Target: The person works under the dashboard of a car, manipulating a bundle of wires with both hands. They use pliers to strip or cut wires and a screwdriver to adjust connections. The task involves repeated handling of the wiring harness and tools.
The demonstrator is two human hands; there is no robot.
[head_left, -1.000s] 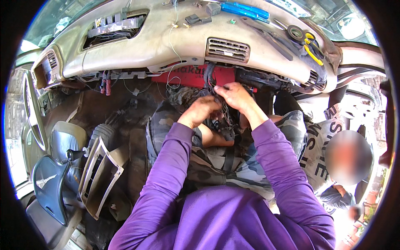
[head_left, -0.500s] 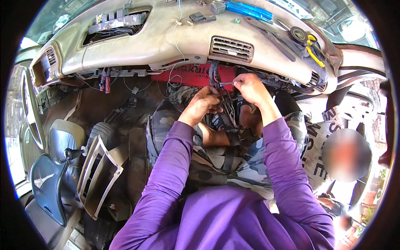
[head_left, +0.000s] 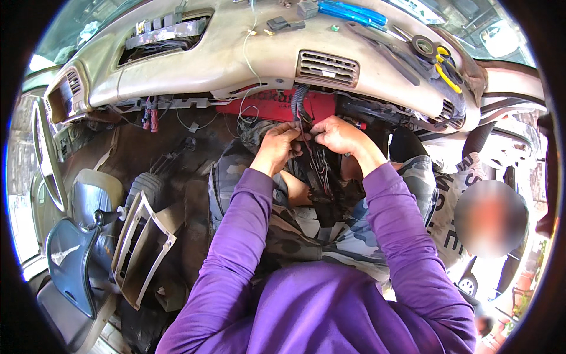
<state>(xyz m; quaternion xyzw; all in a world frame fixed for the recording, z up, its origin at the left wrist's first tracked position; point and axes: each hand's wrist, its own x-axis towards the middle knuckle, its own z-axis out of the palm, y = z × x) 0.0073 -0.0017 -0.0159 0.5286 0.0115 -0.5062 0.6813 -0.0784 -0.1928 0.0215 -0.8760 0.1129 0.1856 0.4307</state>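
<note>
A corrugated wire harness (head_left: 299, 103) hangs from under the beige dashboard, in front of a red printed panel or mat (head_left: 247, 105), and fans into thin wires (head_left: 320, 168) over my lap. My left hand (head_left: 280, 147) pinches the thin wires just below the corrugated sleeve, fingers curled round them. My right hand (head_left: 341, 135) is closed beside it, thumb and forefinger gripping the same strands, with its fingertips almost against those of my left hand. The exact wire ends between my fingers are too small to make out.
Blue-handled tools (head_left: 352, 13), a tape roll (head_left: 423, 47), yellow-handled pliers (head_left: 448, 76) and small connectors (head_left: 277, 23) lie on the dashboard (head_left: 177, 76). Loose trim (head_left: 141, 248) and a gear lever (head_left: 106, 217) are at left. Another person (head_left: 448, 200) is at right, near the door opening.
My right hand has come down and leftward from where it held a wire out to the right half a second ago, and now meets my left hand. My left hand has shifted only slightly.
</note>
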